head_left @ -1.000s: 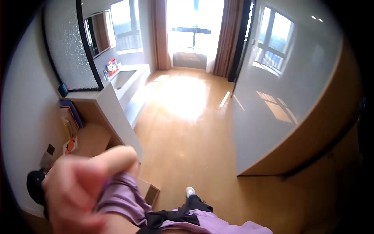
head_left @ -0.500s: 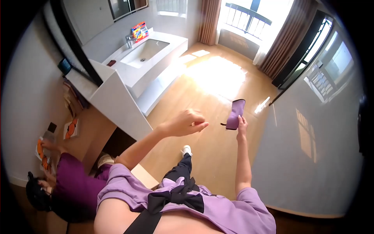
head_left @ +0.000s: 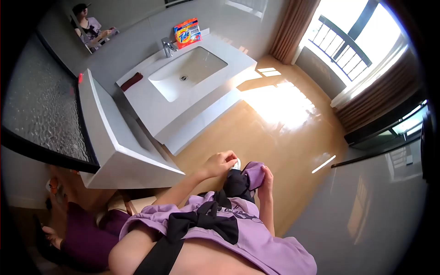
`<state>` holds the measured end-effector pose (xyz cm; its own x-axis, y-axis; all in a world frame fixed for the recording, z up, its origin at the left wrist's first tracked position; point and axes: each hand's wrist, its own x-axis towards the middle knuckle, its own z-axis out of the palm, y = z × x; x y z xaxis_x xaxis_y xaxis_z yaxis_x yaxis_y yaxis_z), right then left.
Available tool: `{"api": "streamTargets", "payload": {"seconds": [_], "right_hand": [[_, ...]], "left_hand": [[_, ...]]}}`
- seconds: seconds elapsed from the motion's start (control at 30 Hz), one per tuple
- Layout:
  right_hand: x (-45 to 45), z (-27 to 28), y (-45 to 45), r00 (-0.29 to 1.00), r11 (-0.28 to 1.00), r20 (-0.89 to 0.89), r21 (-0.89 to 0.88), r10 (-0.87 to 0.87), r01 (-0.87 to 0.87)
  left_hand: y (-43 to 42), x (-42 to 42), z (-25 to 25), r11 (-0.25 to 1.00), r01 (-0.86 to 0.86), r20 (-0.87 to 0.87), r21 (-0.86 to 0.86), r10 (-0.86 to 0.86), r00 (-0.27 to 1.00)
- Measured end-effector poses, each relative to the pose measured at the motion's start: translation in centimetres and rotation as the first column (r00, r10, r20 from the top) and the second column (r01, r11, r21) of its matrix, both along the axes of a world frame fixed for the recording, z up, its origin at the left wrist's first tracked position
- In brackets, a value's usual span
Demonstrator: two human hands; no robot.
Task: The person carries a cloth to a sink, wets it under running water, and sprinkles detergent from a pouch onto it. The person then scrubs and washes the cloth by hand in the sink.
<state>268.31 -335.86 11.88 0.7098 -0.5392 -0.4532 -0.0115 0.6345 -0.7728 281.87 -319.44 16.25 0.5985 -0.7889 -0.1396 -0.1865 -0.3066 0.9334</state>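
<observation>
My right hand is closed on a purple cloth with dark edging, which hangs folded and bunched in front of my dark trousers. To its left, my left hand has its fingers curled into a pinch. Whether anything sits between those fingertips I cannot make out. A white shoe shows just behind them. The two hands are apart, with part of the cloth between them.
A white counter with a sink stands ahead, bearing a Tide packet and a dark red item. A white partition juts out at left. Another person's purple sleeve is at lower left. A glossy grey panel stands right.
My right hand has come down and inward with the cloth, which has gone from spread out to bunched. My left hand has lowered slightly. The view has swung nearer the sink.
</observation>
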Motion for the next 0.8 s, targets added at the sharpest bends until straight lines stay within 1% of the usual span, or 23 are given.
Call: {"api": "streamTargets", "payload": {"seconds": [0.07,0.1,0.13,0.17,0.2,0.23,0.27,0.3,0.33,0.37,0.4,0.43,0.47,0.5,0.53,0.57,0.6,0.63,0.67,0.7,0.77,0.8], "right_hand": [[4.7,0.0,-2.1,0.996,0.995,0.031,-0.065,0.081,-0.079],[7.2,0.0,-3.1,0.993,0.991,0.026,-0.063,0.116,-0.114],[9.9,0.2,-4.0,0.976,0.969,-0.014,-0.115,0.218,-0.218],[12.7,0.4,-5.2,0.947,0.933,-0.056,-0.166,0.315,-0.320],[15.9,-0.1,-6.2,0.923,0.902,-0.081,-0.194,0.377,-0.385],[18.8,-0.5,-6.9,0.910,0.890,-0.079,-0.189,0.408,-0.416],[21.6,0.7,-6.5,0.879,0.847,-0.051,-0.246,0.474,-0.471],[24.7,1.8,-6.6,0.842,0.797,-0.019,-0.312,0.539,-0.517],[27.5,2.4,-7.1,0.751,0.687,-0.027,-0.382,0.660,-0.618],[29.1,2.4,-7.3,0.743,0.681,-0.028,-0.379,0.669,-0.627],[30.9,2.2,-7.3,0.651,0.566,-0.076,-0.424,0.755,-0.706],[33.2,2.1,-7.4,0.539,0.433,-0.133,-0.452,0.832,-0.780],[35.8,2.4,-7.0,0.487,0.301,-0.178,-0.594,0.855,-0.746],[37.9,2.8,-6.4,0.492,0.167,-0.202,-0.777,0.847,-0.606],[39.7,3.2,-5.7,0.514,0.064,-0.183,-0.902,0.838,-0.426],[41.6,3.7,-5.2,0.534,-0.039,-0.151,-0.976,0.832,-0.215],[43.8,3.9,-5.3,0.523,-0.050,-0.159,-0.975,0.838,-0.217],[45.4,4.0,-4.9,0.473,-0.131,-0.189,-0.979,0.861,-0.153],[46.1,3.9,-4.1,0.433,-0.194,-0.218,-0.976,0.875,-0.099],[47.0,4.4,-3.8,0.443,-0.278,-0.287,-0.957,0.850,-0.085],[48.3,4.5,-3.1,0.552,-0.308,-0.276,-0.951,0.787,-0.035],[48.9,4.2,-3.0,0.553,-0.297,-0.297,-0.950,0.778,-0.093]], "left_hand": [[-2.4,3.8,-4.7,0.995,-0.089,0.008,-0.034,0.089,0.996],[-3.6,5.5,-7.0,0.988,-0.144,0.016,-0.057,0.145,0.989],[-4.5,7.5,-7.9,0.987,-0.161,-0.087,0.014,0.162,0.983],[-5.3,9.3,-7.8,0.980,-0.197,-0.086,0.013,0.198,0.977],[-6.1,11.1,-7.4,0.961,-0.275,-0.449,0.008,0.249,0.858],[-6.5,12.9,-7.1,0.937,-0.348,-0.749,0.025,0.248,0.614],[-6.9,14.3,-6.9,0.915,-0.404,-0.843,-0.008,0.211,0.495],[-7.3,16.0,-6.6,0.901,-0.434,-0.843,-0.010,0.226,0.488],[-7.8,17.8,-6.2,0.859,-0.512,-0.869,-0.028,0.233,0.437],[-7.8,18.3,-6.1,0.818,-0.575,-0.895,-0.036,0.230,0.383],[-7.7,19.2,-7.1,0.770,-0.623,-0.910,-0.141,0.148,0.388],[-7.3,20.6,-7.5,0.756,-0.642,-0.915,-0.127,0.161,0.371],[-7.1,22.2,-6.8,0.691,-0.710,-0.923,-0.135,0.174,0.345],[-6.9,23.8,-6.5,0.618,-0.772,-0.930,-0.148,0.180,0.322],[-6.7,25.6,-7.0,0.595,-0.795,-0.934,-0.120,0.203,0.293],[-6.4,27.1,-7.0,0.574,-0.818,-0.919,-0.033,0.304,0.250],[-6.0,28.5,-7.0,0.529,-0.844,-0.955,-0.092,0.194,0.226],[-5.3,29.3,-7.1,0.488,-0.863,-0.977,-0.129,0.086,0.195],[-5.2,30.7,-6.8,0.427,-0.903,-0.995,-0.047,0.062,0.081],[-4.4,31.9,-8.1,0.441,-0.876,-0.980,-0.195,-0.052,0.192],[-3.9,34.8,-7.5,0.400,-0.902,-0.986,-0.162,-0.043,0.159],[-3.7,36.2,-7.8,0.396,-0.905,-0.976,-0.154,0.083,0.203]]}}
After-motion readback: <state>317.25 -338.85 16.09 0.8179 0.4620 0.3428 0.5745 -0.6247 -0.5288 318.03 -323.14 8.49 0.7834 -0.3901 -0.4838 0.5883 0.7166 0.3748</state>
